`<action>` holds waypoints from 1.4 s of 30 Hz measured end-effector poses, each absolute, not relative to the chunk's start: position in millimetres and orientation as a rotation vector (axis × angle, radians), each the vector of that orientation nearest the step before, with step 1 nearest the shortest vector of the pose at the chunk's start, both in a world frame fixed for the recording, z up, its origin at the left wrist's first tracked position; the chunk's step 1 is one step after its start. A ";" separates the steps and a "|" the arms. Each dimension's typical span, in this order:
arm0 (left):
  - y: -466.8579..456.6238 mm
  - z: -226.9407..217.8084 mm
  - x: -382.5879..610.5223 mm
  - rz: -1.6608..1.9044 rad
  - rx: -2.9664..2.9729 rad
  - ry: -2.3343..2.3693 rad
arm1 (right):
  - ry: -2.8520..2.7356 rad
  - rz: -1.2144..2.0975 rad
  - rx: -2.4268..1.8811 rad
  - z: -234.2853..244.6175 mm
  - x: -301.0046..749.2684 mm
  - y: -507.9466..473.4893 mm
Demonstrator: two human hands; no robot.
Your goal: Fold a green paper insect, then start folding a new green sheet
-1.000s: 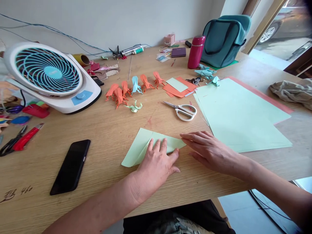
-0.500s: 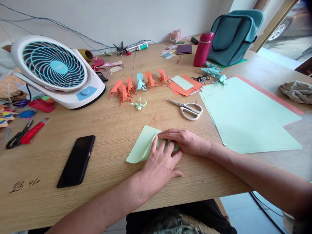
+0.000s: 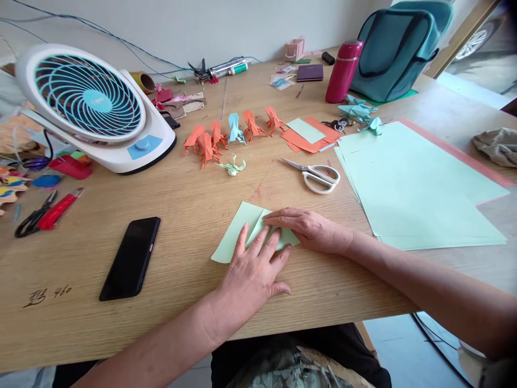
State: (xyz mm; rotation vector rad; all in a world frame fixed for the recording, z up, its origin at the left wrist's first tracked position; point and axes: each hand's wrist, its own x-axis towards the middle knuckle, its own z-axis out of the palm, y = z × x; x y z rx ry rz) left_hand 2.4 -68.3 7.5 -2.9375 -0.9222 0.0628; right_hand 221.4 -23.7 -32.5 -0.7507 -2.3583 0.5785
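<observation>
A folded light green paper sheet (image 3: pixel 238 231) lies flat on the wooden table (image 3: pixel 181 205) in front of me. My left hand (image 3: pixel 252 272) rests on its near edge, fingers stretched flat and spread. My right hand (image 3: pixel 309 229) lies across its right part, fingers extended and pressing along the fold. Neither hand grips anything. White-handled scissors (image 3: pixel 317 175) lie just beyond the right hand.
A stack of light green sheets (image 3: pixel 407 186) covers the right side. Several orange and blue origami figures (image 3: pixel 230 134) stand mid-table. A black phone (image 3: pixel 131 257) lies at the left, a white fan (image 3: pixel 91 108) behind it. A red bottle (image 3: pixel 343 70) and teal bag (image 3: pixel 398 46) stand at the back.
My right hand slid left from beside the sheet onto it and now presses along the fold. The raised flap has been flattened. The left hand stayed on the paper.
</observation>
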 end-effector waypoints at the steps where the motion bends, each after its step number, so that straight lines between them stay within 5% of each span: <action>1: -68.9 8.4 0.5 0.064 -2.932 -0.922 | -2.359 0.579 -0.761 -32.6 221.3 -24.0; 42: -84.4 -7.1 -63.2 -0.117 -2.850 -0.976 | -2.460 0.327 -0.837 -35.6 214.9 -25.2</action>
